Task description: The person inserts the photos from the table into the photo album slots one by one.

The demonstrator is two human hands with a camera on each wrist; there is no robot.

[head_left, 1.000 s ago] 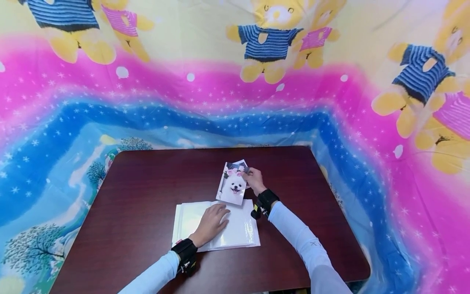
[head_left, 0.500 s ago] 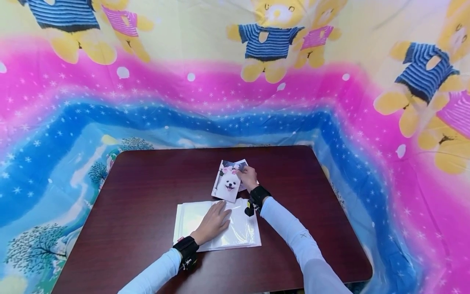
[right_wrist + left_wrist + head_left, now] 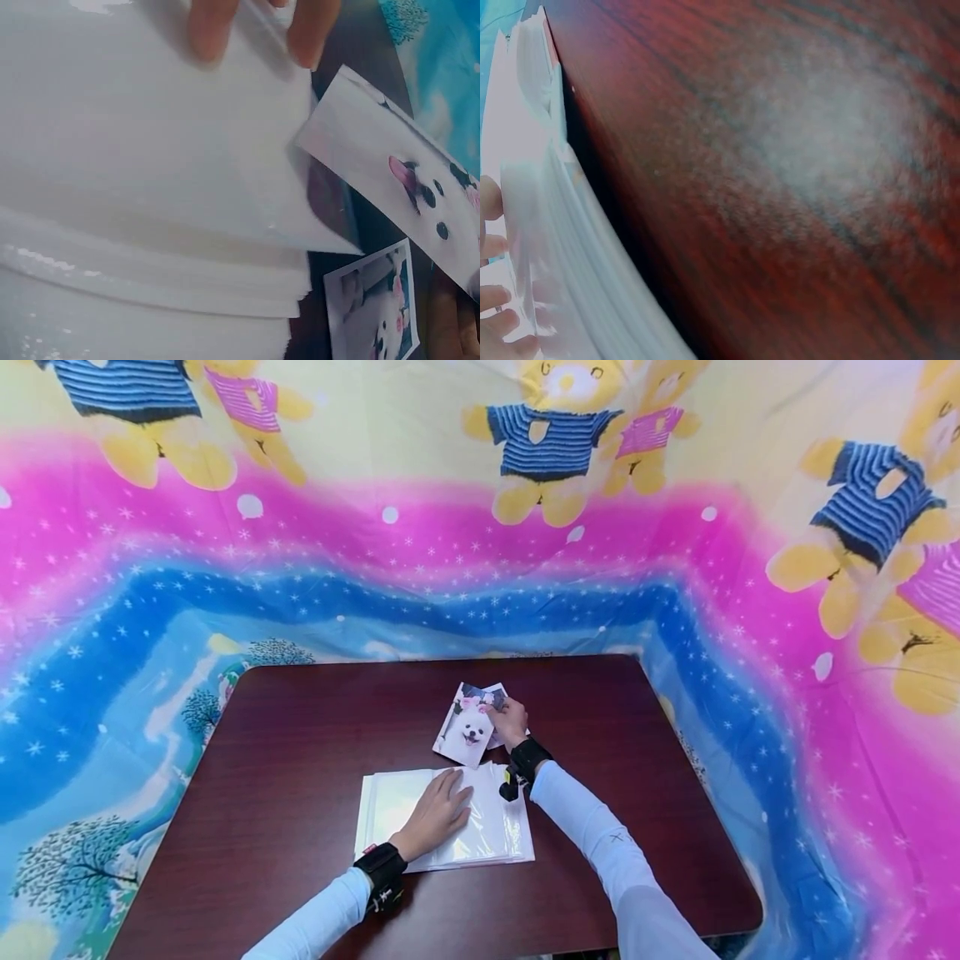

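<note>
A photo album [image 3: 487, 839] with clear plastic sleeves lies spread on the table. My left hand [image 3: 431, 818] rests on its page with fingers extended toward the far edge; its fingers [image 3: 214, 34] also show at the top of the right wrist view. My right hand [image 3: 510, 722] pinches a photo [image 3: 467, 739] of a white dog with pink flowers by its right side. The photo's near end is at the album's far edge, beside a lifted sleeve corner [image 3: 334, 238]. In the right wrist view a second dog photo [image 3: 371, 304] lies beyond the album, below the held one.
The dark red-brown table [image 3: 315, 718] extends on all sides of the album. A patterned cloth [image 3: 420, 560] with bears and snowflakes hangs behind and at both sides. Loose page edges [image 3: 592, 255] stand along the album's near side in the left wrist view.
My right hand has shifted left with the dog photo, then nearly stopped at the album's far edge. The left hand has stayed on the page.
</note>
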